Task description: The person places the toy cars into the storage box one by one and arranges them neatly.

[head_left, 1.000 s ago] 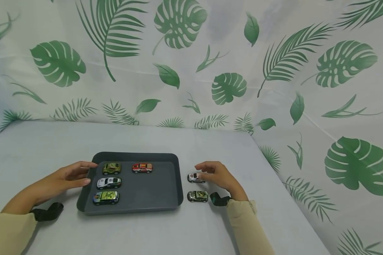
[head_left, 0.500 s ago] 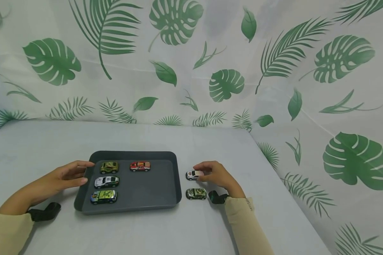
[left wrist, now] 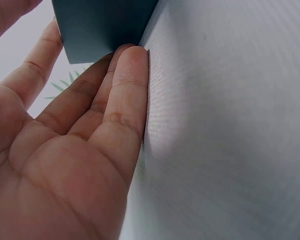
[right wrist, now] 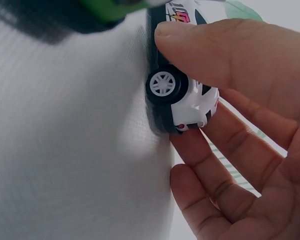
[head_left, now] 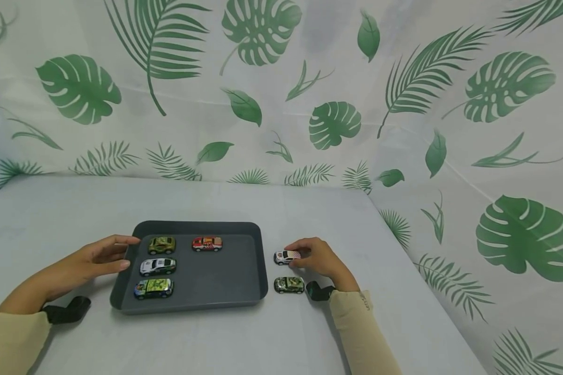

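Note:
My right hand [head_left: 322, 259] pinches a white toy car [head_left: 283, 257] between thumb and fingers, right of a dark grey tray [head_left: 216, 301]. In the right wrist view the thumb lies along the side of the car [right wrist: 195, 107], whose wheel stays on the white cloth. A camouflage toy car [head_left: 289, 285] sits just in front of it. At the tray's left side rests my left hand [head_left: 91, 263], its fingers loosely extended. The left wrist view has those fingers [left wrist: 127, 82] against the underside or wall of the tray [left wrist: 100, 30].
Inside the tray, a green camouflage car [head_left: 161, 245], a white-and-black car [head_left: 158, 266] and a yellow-green car [head_left: 153, 288] line the left side. A red car [head_left: 207, 244] stands near the back middle. Leaf-patterned cloth [head_left: 272, 104] hangs behind the table.
My right thumb and fingers have closed on the white toy car, which stays in place. The left hand keeps its place at the tray. The head view has shifted slightly.

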Demonstrator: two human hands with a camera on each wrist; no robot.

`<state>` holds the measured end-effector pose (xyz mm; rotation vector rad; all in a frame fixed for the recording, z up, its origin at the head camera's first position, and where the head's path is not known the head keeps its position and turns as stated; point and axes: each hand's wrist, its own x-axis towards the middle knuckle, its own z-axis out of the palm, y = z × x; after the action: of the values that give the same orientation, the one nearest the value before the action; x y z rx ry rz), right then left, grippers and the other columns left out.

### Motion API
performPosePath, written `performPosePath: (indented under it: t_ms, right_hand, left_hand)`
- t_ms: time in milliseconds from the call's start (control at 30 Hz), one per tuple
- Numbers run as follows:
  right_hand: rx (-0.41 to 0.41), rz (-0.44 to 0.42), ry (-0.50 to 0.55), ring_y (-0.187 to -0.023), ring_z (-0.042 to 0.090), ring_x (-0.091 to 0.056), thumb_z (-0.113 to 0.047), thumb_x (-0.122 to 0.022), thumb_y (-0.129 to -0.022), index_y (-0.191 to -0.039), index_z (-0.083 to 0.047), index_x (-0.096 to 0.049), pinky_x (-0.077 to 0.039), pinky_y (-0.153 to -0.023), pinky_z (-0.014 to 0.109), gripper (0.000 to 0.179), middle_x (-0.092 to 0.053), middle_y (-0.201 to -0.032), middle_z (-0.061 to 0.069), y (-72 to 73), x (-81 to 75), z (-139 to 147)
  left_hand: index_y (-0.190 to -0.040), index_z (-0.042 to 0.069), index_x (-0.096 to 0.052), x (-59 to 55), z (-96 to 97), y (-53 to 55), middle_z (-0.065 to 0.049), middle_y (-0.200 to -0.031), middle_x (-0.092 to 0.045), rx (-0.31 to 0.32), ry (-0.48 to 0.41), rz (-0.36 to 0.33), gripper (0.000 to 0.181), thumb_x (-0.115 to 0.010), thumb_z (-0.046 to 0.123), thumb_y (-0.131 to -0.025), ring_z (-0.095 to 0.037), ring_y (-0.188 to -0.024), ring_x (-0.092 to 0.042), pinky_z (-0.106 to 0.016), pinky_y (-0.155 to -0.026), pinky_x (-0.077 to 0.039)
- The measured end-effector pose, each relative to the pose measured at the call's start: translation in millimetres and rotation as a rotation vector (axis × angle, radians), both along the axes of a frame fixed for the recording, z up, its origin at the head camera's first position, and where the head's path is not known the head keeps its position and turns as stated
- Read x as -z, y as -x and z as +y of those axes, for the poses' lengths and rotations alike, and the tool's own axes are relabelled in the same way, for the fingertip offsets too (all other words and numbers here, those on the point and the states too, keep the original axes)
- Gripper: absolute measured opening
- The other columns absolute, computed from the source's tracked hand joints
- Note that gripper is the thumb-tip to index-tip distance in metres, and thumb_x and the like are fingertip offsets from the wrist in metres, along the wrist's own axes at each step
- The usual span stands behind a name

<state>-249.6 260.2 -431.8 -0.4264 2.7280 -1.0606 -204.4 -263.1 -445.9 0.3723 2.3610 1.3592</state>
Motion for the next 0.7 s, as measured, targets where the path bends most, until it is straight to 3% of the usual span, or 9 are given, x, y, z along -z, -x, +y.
performPosePath:
  t_ms: [300, 700]
  right_hand:
    - [0.015, -0.003, -0.019, -0.105, 0.020, -0.070, -0.003, -0.088, -0.089, -0.118, -0.004, -0.082, -0.056, -0.096, 0.045, 0.030, -0.078, -0.116, 0.009, -1.4, -1.4, -0.2]
    - [-0.023, 0.033, -0.015, -0.114, 0.030, -0.072, -0.003, -0.088, -0.089, -0.117, -0.003, -0.081, -0.056, -0.105, 0.053, 0.029, -0.077, -0.118, 0.011, -2.0, -10.0, -3.1]
  left_hand:
    - [-0.165, -0.003, -0.030, 0.4, 0.7, -0.6, -0.043, -0.168, -0.021, -0.004, 0.000, -0.005, 0.068, -0.061, 0.027, -0.113, -0.070, -0.148, -0.027, -0.081, -0.104, -0.043]
    - [-0.165, -0.002, -0.030, 0.5, -0.9, 0.3, -0.043, -0.168, -0.020, -0.007, -0.005, -0.013, 0.067, -0.061, 0.028, -0.113, -0.070, -0.149, -0.026, -0.082, -0.105, -0.041]
